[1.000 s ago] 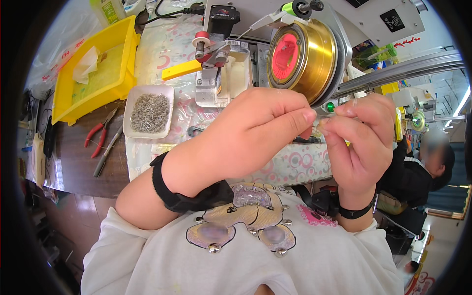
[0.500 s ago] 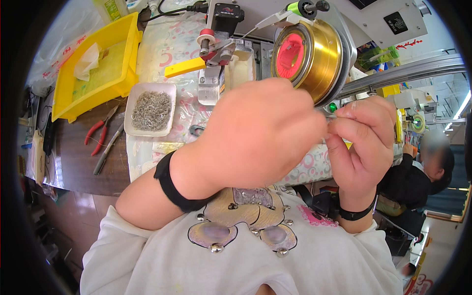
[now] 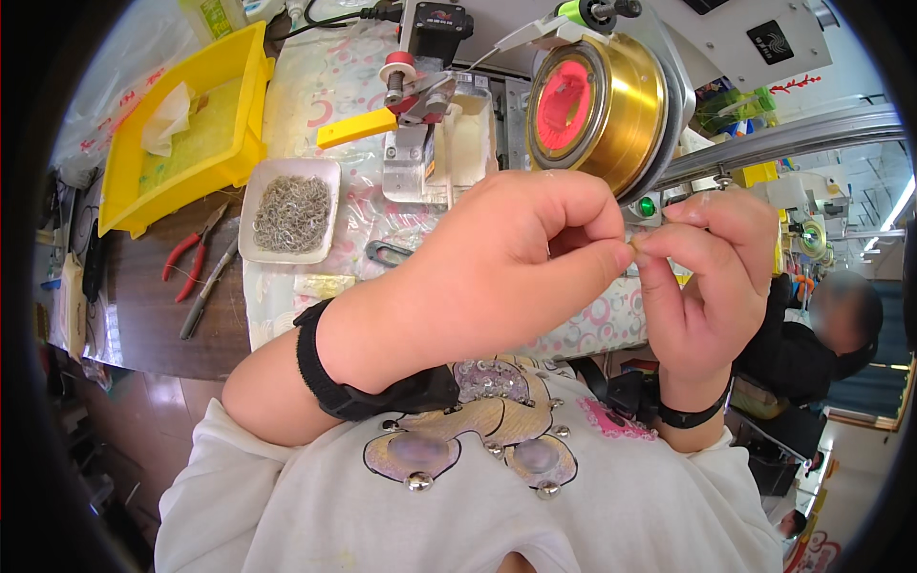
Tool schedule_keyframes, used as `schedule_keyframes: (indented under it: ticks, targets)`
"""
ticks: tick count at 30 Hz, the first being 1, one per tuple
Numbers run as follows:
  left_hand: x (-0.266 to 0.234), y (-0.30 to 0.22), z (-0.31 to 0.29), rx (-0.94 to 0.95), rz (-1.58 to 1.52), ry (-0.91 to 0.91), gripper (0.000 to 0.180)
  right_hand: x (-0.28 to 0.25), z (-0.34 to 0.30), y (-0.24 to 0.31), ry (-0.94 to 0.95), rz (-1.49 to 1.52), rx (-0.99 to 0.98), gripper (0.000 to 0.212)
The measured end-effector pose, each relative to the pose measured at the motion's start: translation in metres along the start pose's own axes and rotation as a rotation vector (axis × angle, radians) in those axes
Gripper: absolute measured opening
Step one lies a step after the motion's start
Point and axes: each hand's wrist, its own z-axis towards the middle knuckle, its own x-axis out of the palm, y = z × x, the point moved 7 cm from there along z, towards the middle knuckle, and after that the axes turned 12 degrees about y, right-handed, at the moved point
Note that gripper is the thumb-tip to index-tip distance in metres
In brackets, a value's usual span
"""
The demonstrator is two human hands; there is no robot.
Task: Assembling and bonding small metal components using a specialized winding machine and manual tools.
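Observation:
My left hand (image 3: 535,253) reaches across my front, thumb and forefinger pinched together. The fingertips of my right hand (image 3: 705,277) meet them, also in a pinch. Between the two sets of fingertips sits something tiny and yellowish, too small to name. Just beyond the hands stands a machine with a gold drum (image 3: 621,119) that has a red core (image 3: 562,105). A green lit button (image 3: 647,206) shows next to my right fingers. Left of my left wrist, a white dish (image 3: 287,258) holds a heap of small silvery wire pieces (image 3: 292,212).
A yellow tray (image 3: 250,138) with a crumpled tissue lies at the far left. Red-handled pliers (image 3: 194,258) and a thin pen-like tool (image 3: 205,296) rest on the brown table. A metal clamp fixture (image 3: 417,158) with a yellow bar stands behind. Another person (image 3: 802,349) sits at the right.
My left hand has turned, so its thumb and forefinger now show with a gap behind them. A grey oval metal piece on the table shows more fully. My right hand stays nearly in place.

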Motion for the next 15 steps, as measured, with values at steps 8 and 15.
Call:
schedule_keyframes:
  ticks: [8,15]
  targets:
    - [0.009,-0.037,-0.016,0.737,1.047,-0.224,0.013,-0.006,0.002,0.004,0.060,0.002,-0.055,0.014]
    - [0.004,-0.037,-0.013,0.654,0.847,-0.174,0.014,-0.005,-0.002,0.000,0.051,0.085,-0.002,0.020]
